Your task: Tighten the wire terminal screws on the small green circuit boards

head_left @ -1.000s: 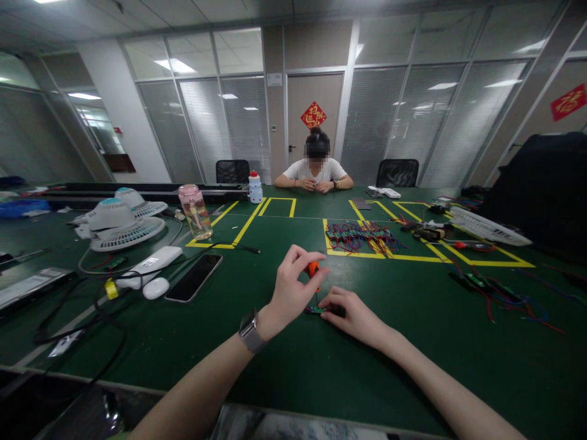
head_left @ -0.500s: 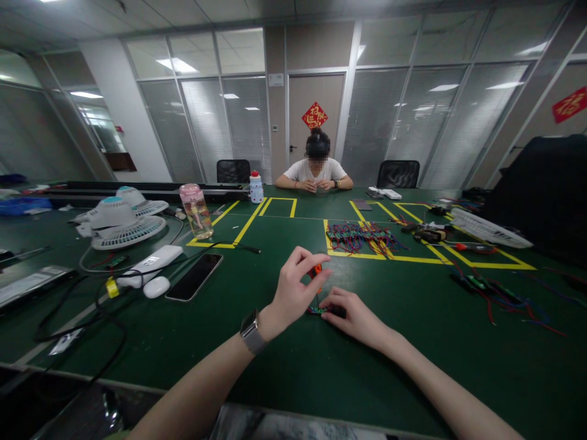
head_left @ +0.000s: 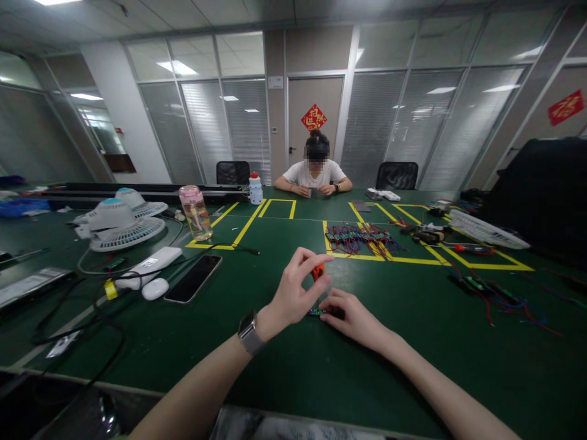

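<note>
The left hand (head_left: 293, 293) is raised just above the green bench (head_left: 284, 366), its thumb and fingers (head_left: 306, 255) pinched closed around a small orange-handled tool (head_left: 317, 271) that stands roughly upright, its lower end hidden behind the thumb. A watch (head_left: 249, 333) sits on that wrist. The right hand (head_left: 353, 316) lies low on the bench just beside the left, its fingers curled down and pressing on a small green circuit board (head_left: 315, 311), which rests flat on the bench directly below the tool; how much of the board the fingers cover cannot be told. Well beyond the hands, a heap of similar boards with red and blue wires (head_left: 360, 237) lies inside a yellow-taped rectangle. To the left are a dark phone (head_left: 193, 278), a white mouse (head_left: 155, 289), a pink bottle (head_left: 195, 211) and white fans (head_left: 120, 221). Across the bench a person in a white shirt (head_left: 314, 174) sits with both hands together on the surface.
</note>
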The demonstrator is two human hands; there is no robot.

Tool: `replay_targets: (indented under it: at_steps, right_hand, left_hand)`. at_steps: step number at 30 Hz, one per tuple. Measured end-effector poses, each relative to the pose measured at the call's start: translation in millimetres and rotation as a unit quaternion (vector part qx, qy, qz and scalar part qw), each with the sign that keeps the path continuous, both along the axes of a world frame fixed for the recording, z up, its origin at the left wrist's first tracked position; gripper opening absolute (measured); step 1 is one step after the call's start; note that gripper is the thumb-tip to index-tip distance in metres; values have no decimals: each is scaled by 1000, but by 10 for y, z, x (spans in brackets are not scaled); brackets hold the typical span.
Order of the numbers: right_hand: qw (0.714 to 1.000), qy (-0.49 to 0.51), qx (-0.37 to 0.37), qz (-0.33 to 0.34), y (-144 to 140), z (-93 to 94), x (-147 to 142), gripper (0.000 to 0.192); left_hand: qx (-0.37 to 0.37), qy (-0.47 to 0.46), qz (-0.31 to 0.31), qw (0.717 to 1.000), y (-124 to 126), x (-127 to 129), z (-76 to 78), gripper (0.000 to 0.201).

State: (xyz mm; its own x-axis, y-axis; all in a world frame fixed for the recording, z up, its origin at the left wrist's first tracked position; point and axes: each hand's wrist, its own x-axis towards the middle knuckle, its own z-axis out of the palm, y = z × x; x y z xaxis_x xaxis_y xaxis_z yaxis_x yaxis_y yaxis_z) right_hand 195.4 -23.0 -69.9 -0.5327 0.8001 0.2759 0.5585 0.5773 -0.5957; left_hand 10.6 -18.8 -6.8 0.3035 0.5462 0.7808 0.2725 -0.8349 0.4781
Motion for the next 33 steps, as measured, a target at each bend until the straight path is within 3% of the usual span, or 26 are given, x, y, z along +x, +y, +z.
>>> replay_targets:
  at_steps: [4, 14, 21, 28, 33]
  right_hand:
    - [1000, -1, 1, -2, -1, -3, -3, 6]
    - [1000, -8, 1, -10, -7, 8, -3, 6]
    - [1000, -8, -6, -6, -15, 35, -4, 8]
    - [1000, -12, -2, -10, -12, 28, -10, 7]
    - [1000, -12, -2, -11, -13, 36, -11, 7]
  left_hand:
    - [-38, -7, -33, 999, -12, 9, -3, 38]
    - [-3, 6, 11, 1000, -7, 23, -4, 24]
    - [-46, -25, -41, 998, -6, 12, -3, 38]
    - [15, -26, 47, 998, 4, 20, -1, 16]
    - [-13, -10, 9, 1000, -24, 11, -3, 32]
